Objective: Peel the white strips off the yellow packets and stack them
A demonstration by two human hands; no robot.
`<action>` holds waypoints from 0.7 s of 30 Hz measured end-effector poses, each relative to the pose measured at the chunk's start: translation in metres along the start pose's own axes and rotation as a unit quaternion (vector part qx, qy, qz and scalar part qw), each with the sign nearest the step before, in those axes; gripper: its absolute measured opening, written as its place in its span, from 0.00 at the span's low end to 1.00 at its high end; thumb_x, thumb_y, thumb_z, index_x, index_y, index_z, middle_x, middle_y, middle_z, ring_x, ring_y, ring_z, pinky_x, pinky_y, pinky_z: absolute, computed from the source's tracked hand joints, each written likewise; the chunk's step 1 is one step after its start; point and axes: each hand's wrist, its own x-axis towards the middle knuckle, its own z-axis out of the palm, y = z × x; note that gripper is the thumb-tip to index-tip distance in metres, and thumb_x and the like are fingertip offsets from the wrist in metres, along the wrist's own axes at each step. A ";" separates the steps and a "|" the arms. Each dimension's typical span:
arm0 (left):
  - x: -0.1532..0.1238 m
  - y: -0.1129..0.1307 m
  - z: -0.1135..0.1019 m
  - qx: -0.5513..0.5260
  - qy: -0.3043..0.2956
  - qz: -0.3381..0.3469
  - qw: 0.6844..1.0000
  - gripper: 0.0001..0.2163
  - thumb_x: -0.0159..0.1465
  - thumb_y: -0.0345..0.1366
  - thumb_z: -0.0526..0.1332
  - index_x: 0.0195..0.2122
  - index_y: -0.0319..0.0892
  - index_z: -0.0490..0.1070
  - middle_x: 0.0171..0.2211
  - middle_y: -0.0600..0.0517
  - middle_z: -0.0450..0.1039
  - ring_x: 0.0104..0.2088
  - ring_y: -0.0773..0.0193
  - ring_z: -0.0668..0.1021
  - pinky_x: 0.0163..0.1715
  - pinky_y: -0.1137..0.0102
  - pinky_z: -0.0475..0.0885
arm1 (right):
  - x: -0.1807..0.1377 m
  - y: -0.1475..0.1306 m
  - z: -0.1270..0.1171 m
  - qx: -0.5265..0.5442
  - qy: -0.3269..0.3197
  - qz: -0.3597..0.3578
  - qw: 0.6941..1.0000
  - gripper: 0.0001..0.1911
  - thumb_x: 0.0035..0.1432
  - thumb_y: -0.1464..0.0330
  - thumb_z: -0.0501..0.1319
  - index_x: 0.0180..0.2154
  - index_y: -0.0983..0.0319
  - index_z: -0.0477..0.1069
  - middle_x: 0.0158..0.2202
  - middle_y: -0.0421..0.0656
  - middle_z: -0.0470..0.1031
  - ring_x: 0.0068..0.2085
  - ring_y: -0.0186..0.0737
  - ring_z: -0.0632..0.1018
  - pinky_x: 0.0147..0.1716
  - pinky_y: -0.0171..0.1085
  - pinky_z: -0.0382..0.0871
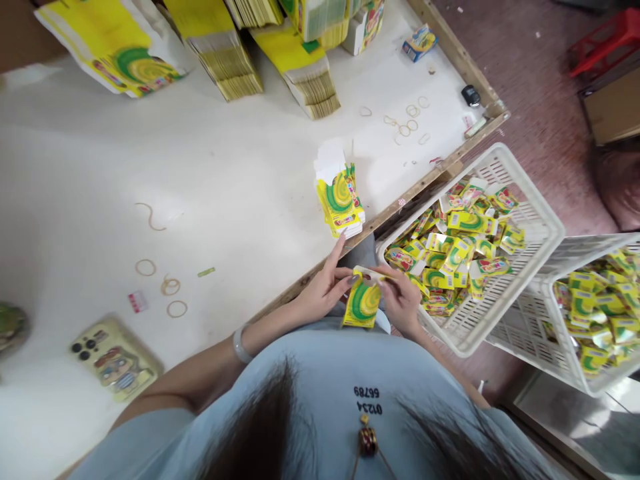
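Over my lap, just off the table's edge, a small yellow-and-green carton (363,303) is held between both hands. My left hand (327,283) pinches its upper left with thumb and fingers, while the index finger stretches towards the pile on the table. On the other side, my right hand (401,297) grips the carton's upper right corner. White flaps show at its top end. Close beyond my left fingertip lies a pile of flat cartons (340,197) of the same print, their white flaps pointing away from me.
White crates (543,227) of folded cartons stand at the right, below table height. Bundled flat cartons (220,60) line the table's far side. Rubber bands (407,127), a blue box (420,43) and a phone (117,360) lie on the table (240,180). A red stool (607,43) stands beyond.
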 end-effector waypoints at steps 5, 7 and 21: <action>-0.002 0.006 -0.002 0.090 -0.020 -0.040 0.995 0.26 0.70 0.53 0.56 0.62 0.43 0.73 0.45 0.44 0.81 0.34 0.58 0.80 0.32 0.65 0.78 | 0.002 -0.012 -0.013 0.095 -0.118 0.026 0.988 0.26 0.59 0.46 0.66 0.50 0.56 0.78 0.54 0.52 0.80 0.53 0.53 0.82 0.47 0.50 0.81; -0.001 0.009 -0.002 0.123 -0.008 -0.045 0.991 0.25 0.70 0.49 0.58 0.64 0.44 0.71 0.38 0.47 0.81 0.32 0.61 0.78 0.31 0.68 0.75 | 0.003 -0.019 -0.011 0.141 -0.141 0.121 0.972 0.24 0.62 0.52 0.66 0.55 0.55 0.72 0.52 0.50 0.81 0.48 0.47 0.84 0.40 0.44 0.82; -0.002 0.005 -0.008 0.187 -0.066 0.018 0.980 0.23 0.74 0.43 0.52 0.67 0.46 0.67 0.45 0.47 0.81 0.30 0.65 0.77 0.32 0.70 0.75 | 0.013 -0.024 -0.027 0.232 -0.242 0.209 0.919 0.24 0.62 0.62 0.68 0.59 0.56 0.72 0.42 0.44 0.83 0.38 0.40 0.84 0.37 0.39 0.83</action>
